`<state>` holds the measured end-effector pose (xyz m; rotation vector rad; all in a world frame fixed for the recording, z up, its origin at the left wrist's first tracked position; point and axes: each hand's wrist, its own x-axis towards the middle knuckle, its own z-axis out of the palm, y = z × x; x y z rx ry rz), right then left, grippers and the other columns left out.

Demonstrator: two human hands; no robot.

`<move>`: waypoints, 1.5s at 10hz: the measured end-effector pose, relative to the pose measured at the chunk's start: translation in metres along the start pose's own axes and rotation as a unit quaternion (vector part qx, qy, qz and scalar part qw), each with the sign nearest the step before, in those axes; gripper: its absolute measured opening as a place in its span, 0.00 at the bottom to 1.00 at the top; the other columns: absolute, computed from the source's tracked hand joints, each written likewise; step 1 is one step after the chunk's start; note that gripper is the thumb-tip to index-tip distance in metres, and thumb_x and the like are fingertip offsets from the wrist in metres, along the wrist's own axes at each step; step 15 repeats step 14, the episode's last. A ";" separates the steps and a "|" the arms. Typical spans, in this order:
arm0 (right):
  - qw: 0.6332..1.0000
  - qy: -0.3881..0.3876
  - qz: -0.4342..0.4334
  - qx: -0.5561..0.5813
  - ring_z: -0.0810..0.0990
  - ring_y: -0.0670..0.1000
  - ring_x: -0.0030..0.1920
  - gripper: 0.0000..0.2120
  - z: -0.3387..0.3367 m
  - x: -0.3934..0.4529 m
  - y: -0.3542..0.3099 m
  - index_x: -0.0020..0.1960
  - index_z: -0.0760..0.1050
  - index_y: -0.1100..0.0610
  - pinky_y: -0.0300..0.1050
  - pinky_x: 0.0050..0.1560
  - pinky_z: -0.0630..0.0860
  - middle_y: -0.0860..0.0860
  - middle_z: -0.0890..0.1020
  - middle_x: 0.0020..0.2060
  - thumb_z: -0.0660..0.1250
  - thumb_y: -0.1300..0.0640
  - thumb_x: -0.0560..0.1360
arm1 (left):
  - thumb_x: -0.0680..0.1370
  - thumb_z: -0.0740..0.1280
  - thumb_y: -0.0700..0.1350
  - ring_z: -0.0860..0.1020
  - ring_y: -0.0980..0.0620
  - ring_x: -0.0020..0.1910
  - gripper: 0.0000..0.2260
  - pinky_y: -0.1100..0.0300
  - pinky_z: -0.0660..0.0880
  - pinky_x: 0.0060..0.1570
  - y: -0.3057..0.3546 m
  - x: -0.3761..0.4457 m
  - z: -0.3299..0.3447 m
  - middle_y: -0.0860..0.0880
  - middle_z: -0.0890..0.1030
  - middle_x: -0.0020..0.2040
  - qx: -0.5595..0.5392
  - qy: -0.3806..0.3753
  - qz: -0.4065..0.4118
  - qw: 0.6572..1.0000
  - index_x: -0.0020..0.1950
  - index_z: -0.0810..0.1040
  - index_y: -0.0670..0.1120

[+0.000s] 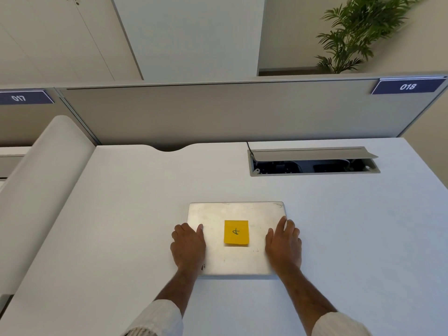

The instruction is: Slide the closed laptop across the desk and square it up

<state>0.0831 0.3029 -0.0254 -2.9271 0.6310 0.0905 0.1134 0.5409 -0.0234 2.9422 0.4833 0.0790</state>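
The left hand (188, 246) lay flat over the left edge of the closed laptop (235, 260), fingers spread and relaxed, the thumb resting on the lid and the other fingers running down the side toward the table (121, 226). The right hand (283, 243) mirrored it on the right edge, palm down and fingers extended, not curled around anything. Both hands pressed against the sides of the laptop rather than gripping it. Pale, ribbed sleeves (157, 318) covered the forearms near the bottom of the view.

The laptop was silver and scuffed, lying flat near the middle of the white table, its edges roughly parallel with the table's front. A yellow sticky note (236, 232) with a dark handwritten mark sat at the centre of the lid, between the two hands.

Farther back and to the right, a recessed cable tray (315, 173) was sunk into the table with its grey flap (310, 154) propped open; inside it were dark cables and fittings, too dim to tell apart. A grey partition (218, 112) stood behind the table, carrying blue labels reading 017 (19, 97) and 018 (408, 86). A green plant (351, 32) rose beyond it on the right.
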 end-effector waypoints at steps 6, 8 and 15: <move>1.000 -0.004 -0.003 -0.001 0.77 0.60 0.52 0.28 0.001 -0.002 0.001 0.71 0.65 0.66 0.55 0.44 0.79 0.62 0.74 0.61 0.59 0.47 0.79 | 0.80 0.63 0.57 0.77 0.43 0.42 0.20 0.53 0.74 0.30 -0.001 0.002 -0.001 0.42 0.76 0.44 0.007 -0.014 -0.005 1.000 0.48 0.75 0.39; 0.999 0.034 -0.033 0.006 0.71 0.64 0.66 0.28 0.004 0.001 0.000 0.73 0.63 0.67 0.60 0.62 0.74 0.65 0.68 0.72 0.56 0.49 0.80 | 0.80 0.59 0.59 0.75 0.43 0.40 0.21 0.51 0.72 0.34 -0.006 -0.001 -0.003 0.42 0.75 0.42 0.013 0.017 0.030 0.999 0.45 0.74 0.40; 0.983 0.040 -0.163 0.077 0.63 0.62 0.76 0.32 -0.013 -0.008 -0.059 0.76 0.62 0.65 0.56 0.73 0.65 0.62 0.62 0.77 0.39 0.45 0.82 | 0.83 0.53 0.54 0.77 0.42 0.50 0.21 0.49 0.75 0.52 0.025 -0.008 -0.018 0.42 0.79 0.51 -0.041 0.027 0.127 0.991 0.58 0.75 0.39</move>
